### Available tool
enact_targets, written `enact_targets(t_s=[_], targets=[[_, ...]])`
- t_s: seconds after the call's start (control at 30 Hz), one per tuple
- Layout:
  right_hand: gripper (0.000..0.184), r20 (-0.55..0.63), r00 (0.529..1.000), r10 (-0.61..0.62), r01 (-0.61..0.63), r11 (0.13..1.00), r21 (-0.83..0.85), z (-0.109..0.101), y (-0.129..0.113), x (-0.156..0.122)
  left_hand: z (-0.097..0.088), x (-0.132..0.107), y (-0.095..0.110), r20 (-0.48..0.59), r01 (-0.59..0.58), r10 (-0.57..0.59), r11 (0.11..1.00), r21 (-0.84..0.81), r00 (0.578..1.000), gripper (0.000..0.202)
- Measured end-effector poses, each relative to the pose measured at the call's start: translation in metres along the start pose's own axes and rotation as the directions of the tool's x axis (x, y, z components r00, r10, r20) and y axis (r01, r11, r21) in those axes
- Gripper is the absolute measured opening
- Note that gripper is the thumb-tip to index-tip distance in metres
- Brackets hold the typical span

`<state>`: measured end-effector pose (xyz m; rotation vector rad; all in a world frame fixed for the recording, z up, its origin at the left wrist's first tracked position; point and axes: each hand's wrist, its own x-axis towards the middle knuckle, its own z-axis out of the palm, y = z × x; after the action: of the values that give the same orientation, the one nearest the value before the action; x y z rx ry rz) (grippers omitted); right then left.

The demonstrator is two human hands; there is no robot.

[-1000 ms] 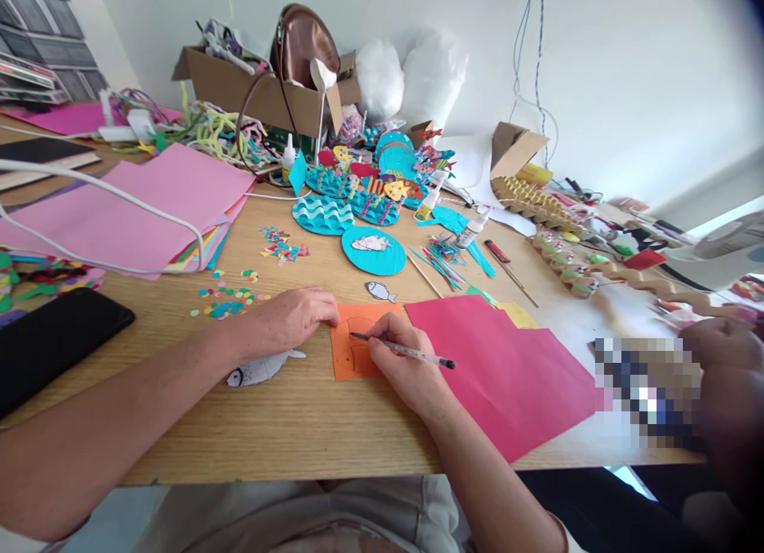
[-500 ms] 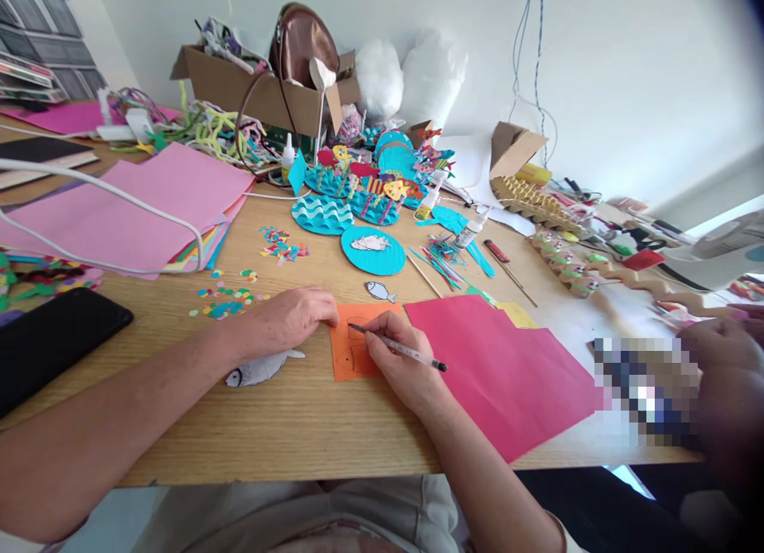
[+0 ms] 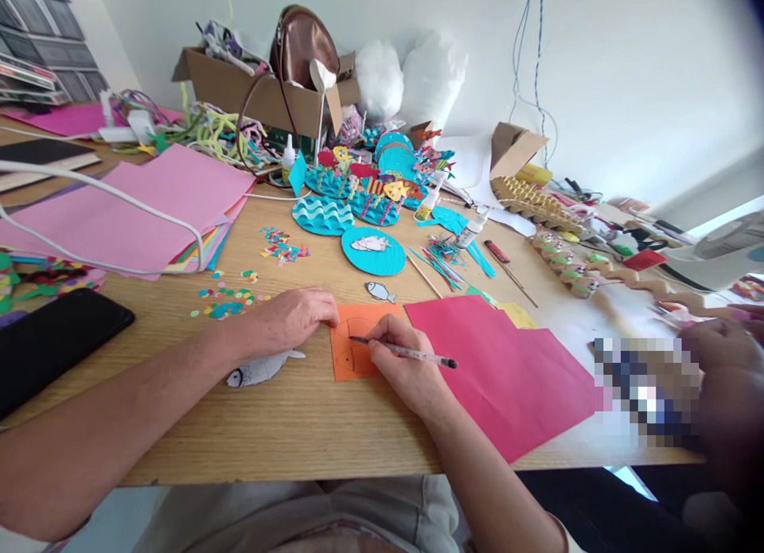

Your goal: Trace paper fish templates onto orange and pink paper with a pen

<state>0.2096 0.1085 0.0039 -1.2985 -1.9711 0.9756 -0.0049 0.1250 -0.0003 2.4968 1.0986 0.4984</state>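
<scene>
A pen (image 3: 421, 356) is pinched in my right hand (image 3: 406, 370), its tip on a small square of orange paper (image 3: 342, 370). Dark curved lines and a small dot are drawn on that paper, partly covered by my right fingers. My left hand (image 3: 295, 314) has its fingers bent together, holding the paper's upper left edge against the table. Under my left wrist lies a grey paper fish (image 3: 263, 370), partly hidden. A smaller paper fish (image 3: 380, 291) rests just above the orange sheet. Red paper (image 3: 495, 370) spreads to the right of my right hand.
A blue oval (image 3: 373, 258) bearing a cut-out fish lies ahead, with decorated blue pieces behind it. Paper dots (image 3: 230, 298), a phone (image 3: 60, 342) and pink sheets (image 3: 137, 203) are on the left. Another person's hand (image 3: 725, 346) is at the right edge.
My right hand has shifted the pen tip slightly down toward me, and the pen's back end has swung a little right and lower. My left hand stays in place.
</scene>
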Motion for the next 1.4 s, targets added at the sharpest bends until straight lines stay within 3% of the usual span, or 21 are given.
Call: enact_targets(t_s=[0.17, 0.5, 0.67, 1.4], targets=[[0.006, 0.003, 1.000, -0.006, 0.006, 1.000, 0.017, -0.0003, 0.0000, -0.0002, 0.0012, -0.0006, -0.0005, -0.038, -0.019, 0.019, 1.000, 0.002, 0.999, 0.039], [0.007, 0.003, 1.000, -0.011, 0.011, 1.000, -0.016, -0.0013, -0.0020, 0.0002, -0.0008, -0.0001, 0.0021, -0.014, 0.011, -0.010, 1.000, 0.011, 1.000, 0.038], [0.005, -0.011, 1.000, -0.005, 0.006, 0.998, 0.069, -0.0006, -0.0012, -0.0008, 0.0010, -0.0003, -0.0009, -0.011, -0.002, 0.003, 1.000, 0.016, 1.000, 0.038], [0.006, -0.003, 0.999, -0.051, 0.051, 0.997, -0.054, 0.0058, -0.0036, 0.0011, -0.0010, 0.0005, 0.0033, 0.002, 0.028, -0.028, 0.999, 0.029, 1.000, 0.038]])
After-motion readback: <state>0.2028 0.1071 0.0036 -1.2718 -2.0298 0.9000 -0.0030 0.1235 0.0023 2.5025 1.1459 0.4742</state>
